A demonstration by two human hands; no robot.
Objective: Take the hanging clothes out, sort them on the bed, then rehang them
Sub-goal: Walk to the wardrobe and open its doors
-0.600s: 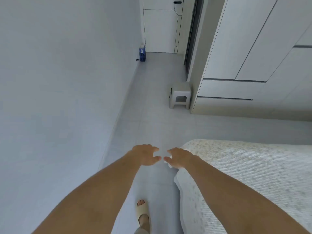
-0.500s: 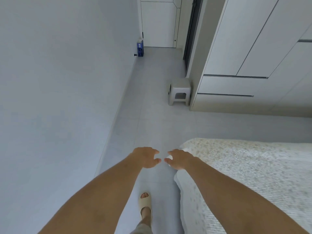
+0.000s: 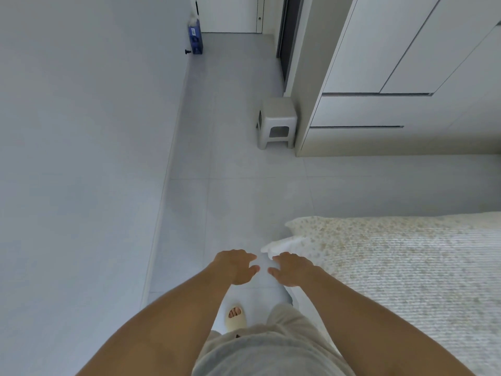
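My left hand (image 3: 236, 265) and my right hand (image 3: 292, 268) are stretched out side by side over the floor, just off the near-left corner of the bed (image 3: 401, 272). Both hands hold nothing and their fingers hang loosely curled. The bed has a cream textured cover, and no clothes lie on the part I see. A white wardrobe (image 3: 401, 69) with shut doors and drawers stands at the right, across the floor from the bed. No hanging clothes show.
A small grey plastic stool (image 3: 277, 123) stands by the wardrobe's left end. A blue pack (image 3: 195, 36) leans against the left wall near a white door (image 3: 230, 12). Pale floor tiles (image 3: 238, 191) run between the wall and the bed. My slippered foot (image 3: 235, 316) is below my hands.
The view has tilted down and moved forward: the stool and wardrobe sit lower and nearer, and my legs have come into view. Both hands stay together, empty.
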